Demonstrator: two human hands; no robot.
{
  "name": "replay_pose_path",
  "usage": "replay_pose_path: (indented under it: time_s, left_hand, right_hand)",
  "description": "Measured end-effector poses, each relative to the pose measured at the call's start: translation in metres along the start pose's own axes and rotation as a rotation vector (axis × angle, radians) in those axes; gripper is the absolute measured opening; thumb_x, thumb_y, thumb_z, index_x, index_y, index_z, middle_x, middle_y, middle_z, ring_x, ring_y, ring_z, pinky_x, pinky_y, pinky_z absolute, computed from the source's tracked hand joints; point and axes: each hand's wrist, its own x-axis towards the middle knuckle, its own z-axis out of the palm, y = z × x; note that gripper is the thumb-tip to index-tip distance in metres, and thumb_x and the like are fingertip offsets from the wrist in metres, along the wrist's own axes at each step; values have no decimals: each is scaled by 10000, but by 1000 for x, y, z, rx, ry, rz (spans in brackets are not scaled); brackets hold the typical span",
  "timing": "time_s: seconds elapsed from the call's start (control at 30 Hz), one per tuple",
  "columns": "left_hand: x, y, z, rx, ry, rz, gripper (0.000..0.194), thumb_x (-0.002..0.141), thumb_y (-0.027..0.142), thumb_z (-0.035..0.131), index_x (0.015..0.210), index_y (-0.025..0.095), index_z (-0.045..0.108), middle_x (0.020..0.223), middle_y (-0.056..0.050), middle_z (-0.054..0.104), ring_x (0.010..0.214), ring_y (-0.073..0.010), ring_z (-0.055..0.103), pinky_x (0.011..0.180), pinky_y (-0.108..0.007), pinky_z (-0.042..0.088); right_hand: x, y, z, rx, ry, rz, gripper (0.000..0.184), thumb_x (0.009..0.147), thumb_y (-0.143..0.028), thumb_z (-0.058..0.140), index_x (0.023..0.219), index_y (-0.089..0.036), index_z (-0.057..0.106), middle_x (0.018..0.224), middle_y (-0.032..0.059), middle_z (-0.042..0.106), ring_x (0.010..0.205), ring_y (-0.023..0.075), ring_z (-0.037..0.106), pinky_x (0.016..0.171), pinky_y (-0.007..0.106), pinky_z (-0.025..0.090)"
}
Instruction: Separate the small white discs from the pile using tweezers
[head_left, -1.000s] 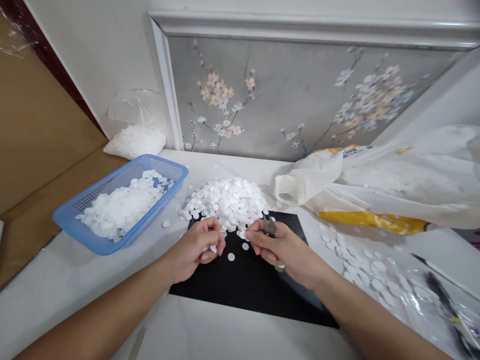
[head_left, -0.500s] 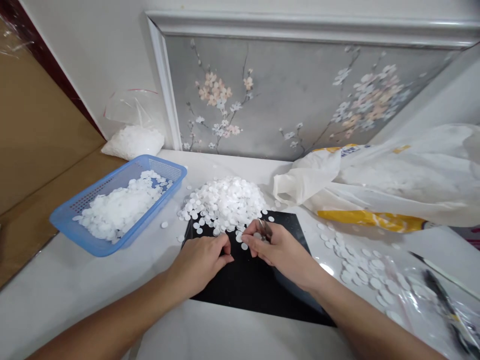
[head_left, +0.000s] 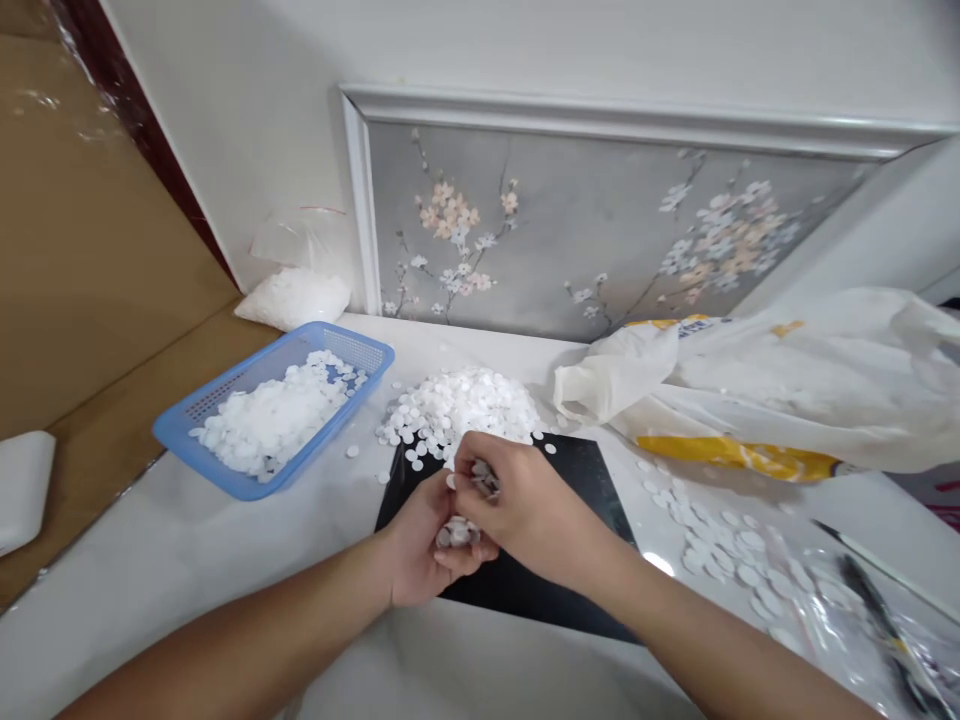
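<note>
My left hand (head_left: 415,548) is turned palm up, its fingers curled round a small heap of white discs (head_left: 457,533). Right over it, my right hand (head_left: 529,498) has its fingertips pinched at a single white disc (head_left: 451,481) by the left thumb. Tucked in the right hand's curled fingers is a small metal tool (head_left: 486,480) with two pointed blades, like thread snips; its handle is hidden. Both hands are above a black mat (head_left: 592,480). Behind them rises a large pile of loose white discs (head_left: 476,395), partly covering the mat's far edge.
On the left a blue plastic basket (head_left: 247,490) holds more discs, with a clear bag of white pieces (head_left: 296,297) behind it. At the right lie a white and yellow plastic bag (head_left: 735,400), scattered discs (head_left: 709,545) and a black-handled tool (head_left: 862,590). A framed flower picture (head_left: 547,230) stands behind.
My left hand has turned from palm down to palm up, showing the discs in it. The right hand has moved left and now meets it. The camera view has tilted up slightly.
</note>
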Motion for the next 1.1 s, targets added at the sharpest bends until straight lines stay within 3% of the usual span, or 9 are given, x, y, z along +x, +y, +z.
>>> replay_pose_path:
  time_s: [0.1,0.33,0.57,0.7,0.8,0.93,1.0,1.1]
  left_hand:
    - [-2,2,1,-86,20,85,210,785,251,541,604,156,493,442,50,446,306,-38,387,248,-93,217]
    - [-3,3,-1,-155,43,141,214,796,185,516,587,147,488,437,60,426,270,-19,354,227,-86,230]
    - [-3,6,-5,-45,24,153,247,775,229,539,562,155,438,438,61,392,289,-24,345,231,-95,186]
    - [-1,4,-5,122,73,236,262,795,265,491,567,171,403,441,72,341,302,-25,269,257,-108,167]
    - [-5,5,1,314,156,333,228,810,267,450,602,175,428,477,64,353,337,-40,272,293,-125,163]
    - [-34,36,14,652,332,542,334,858,351,433,567,192,396,488,58,322,384,-69,260,355,-180,168]
    - [-57,64,15,836,466,711,358,858,370,484,560,187,405,500,53,336,442,-81,292,436,-196,233]
    - [-87,103,5,1074,747,919,327,792,227,581,540,186,377,506,48,291,569,-123,377,563,-232,257]
  right_hand:
    - [5,-2,18,-193,63,-101,96,694,-121,476,704,-213,450,717,-8,543,596,135,473,527,240,315]
    - [7,4,25,-214,54,-183,93,764,-161,472,690,-211,448,701,-1,536,609,141,475,545,242,337]
    - [4,1,26,-329,95,-298,95,744,-140,458,686,-212,434,674,9,532,598,151,475,537,258,328]
    - [5,-3,26,-370,124,-362,94,770,-145,442,709,-216,439,715,32,549,704,190,501,588,283,353]
    - [8,-5,21,-151,171,-246,79,813,-181,449,744,-218,460,696,9,533,654,167,495,568,273,358]
    - [12,3,2,497,313,59,164,835,-328,516,729,-225,445,564,-61,438,460,93,351,430,223,265]
    - [9,12,-7,843,253,233,219,780,-360,591,714,-224,433,517,-88,399,408,66,216,376,209,132]
    - [-6,26,-13,1005,136,334,292,745,-355,635,652,-211,399,500,-88,366,412,54,177,369,205,70]
